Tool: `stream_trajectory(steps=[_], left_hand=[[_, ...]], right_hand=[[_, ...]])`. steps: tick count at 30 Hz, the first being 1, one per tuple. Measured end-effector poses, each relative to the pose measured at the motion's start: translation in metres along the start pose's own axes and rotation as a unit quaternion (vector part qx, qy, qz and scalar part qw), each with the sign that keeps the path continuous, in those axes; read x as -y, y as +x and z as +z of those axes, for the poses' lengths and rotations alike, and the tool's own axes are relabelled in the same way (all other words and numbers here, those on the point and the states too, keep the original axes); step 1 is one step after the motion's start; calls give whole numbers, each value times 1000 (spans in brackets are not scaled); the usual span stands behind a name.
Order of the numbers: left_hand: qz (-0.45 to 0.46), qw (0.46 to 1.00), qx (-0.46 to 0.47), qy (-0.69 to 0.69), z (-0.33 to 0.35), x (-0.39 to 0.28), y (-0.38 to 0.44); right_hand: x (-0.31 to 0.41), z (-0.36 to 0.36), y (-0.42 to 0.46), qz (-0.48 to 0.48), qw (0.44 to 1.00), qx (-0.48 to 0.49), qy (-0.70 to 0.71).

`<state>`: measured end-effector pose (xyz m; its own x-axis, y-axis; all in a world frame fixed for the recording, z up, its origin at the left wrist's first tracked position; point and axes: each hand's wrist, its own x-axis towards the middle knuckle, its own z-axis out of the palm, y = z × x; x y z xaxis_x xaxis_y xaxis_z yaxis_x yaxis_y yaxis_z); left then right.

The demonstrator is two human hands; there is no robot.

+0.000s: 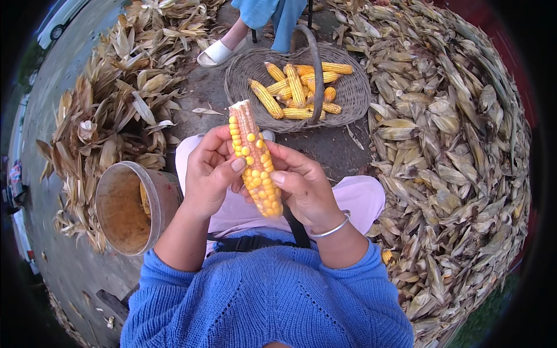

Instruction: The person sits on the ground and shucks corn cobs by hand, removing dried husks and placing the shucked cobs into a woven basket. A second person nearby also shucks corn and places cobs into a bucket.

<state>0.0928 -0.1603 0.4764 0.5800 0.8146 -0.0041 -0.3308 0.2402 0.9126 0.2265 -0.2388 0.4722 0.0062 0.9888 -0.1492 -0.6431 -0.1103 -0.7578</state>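
Over my lap, both hands hold one ear of corn (256,167) that is partly bare of kernels. Its bare cob end points up and away from me, while yellow kernels cover the lower end. My left hand (215,172) grips it from the left with the thumb on the kernels. From the right, my right hand (300,180) presses thumb and fingers against it. Beyond my hands lies a wicker basket (239,82) with an arched handle, holding several husked ears of corn (297,86). Its near rim is behind the cob's level.
A plastic bucket (124,209) with an ear of corn inside stands left of my left forearm. Dry husks (126,100) are heaped at left. A large pile of unhusked corn (439,174) fills the right side. Past the basket sits a person (265,17) wearing a white slipper (215,53).
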Motion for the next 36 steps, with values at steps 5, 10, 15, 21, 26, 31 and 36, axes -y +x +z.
stream_trajectory(steps=[5,10,15,21,26,31,36], left_hand=[[-9,1000,25,15,1,4,1],[-26,997,56,51,-3,5,-1],[-17,998,56,18,0,2,-2],[-9,997,62,36,0,2,-2],[25,997,59,39,1,7,-3],[32,997,49,54,3,10,-4],[39,997,49,54,1,14,-4]], right_hand=[[4,4,-2,2,1000,16,19],[5,6,-3,-6,1000,6,14],[0,3,-2,-19,1000,21,5],[-3,5,-5,-44,998,21,-49],[-7,3,-5,-79,991,28,-102],[-8,2,-6,-73,991,23,-108],[-10,2,-7,-80,990,13,-118]])
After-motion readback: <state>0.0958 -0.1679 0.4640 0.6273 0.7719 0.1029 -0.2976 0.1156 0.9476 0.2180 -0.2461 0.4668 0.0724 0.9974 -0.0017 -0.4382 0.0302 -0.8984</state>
